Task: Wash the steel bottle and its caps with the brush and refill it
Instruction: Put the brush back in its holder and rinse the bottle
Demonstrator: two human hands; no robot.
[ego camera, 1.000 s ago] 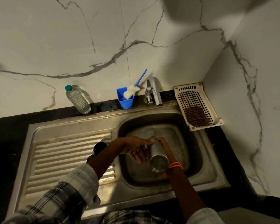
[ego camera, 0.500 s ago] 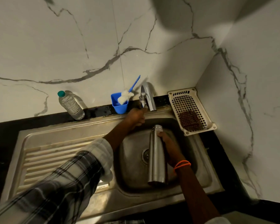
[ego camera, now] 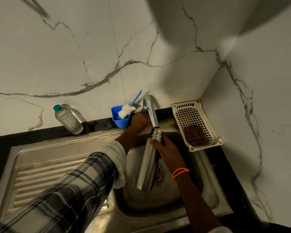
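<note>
I stand at a stainless steel sink [ego camera: 213, 167] set into a black countertop [ego camera: 94, 126], tucked into a corner where two white marble-veined walls [ego camera: 74, 47] meet. The ribbed drainboard [ego camera: 45, 172] spreads out to my left. My right hand [ego camera: 165, 147] has its fingers wrapped tight around the upper part of the steel bottle [ego camera: 146, 165], just under its threaded neck; the bottle is uncapped and upright over the basin, its mouth right beneath the spout of the chrome tap [ego camera: 150, 111]. My left hand [ego camera: 139, 119] reaches to the base of the tap — fingers curled there, though I cannot tell whether they grip the handle. Just left of the tap sits a blue cup [ego camera: 120, 119] with the blue-handled brush [ego camera: 129, 109] leaning in it. Further left stands a clear plastic water bottle [ego camera: 68, 119] with a green cap. To the right, a white slotted tray [ego camera: 195, 115] holds a brown scrubber [ego camera: 196, 137].
</note>
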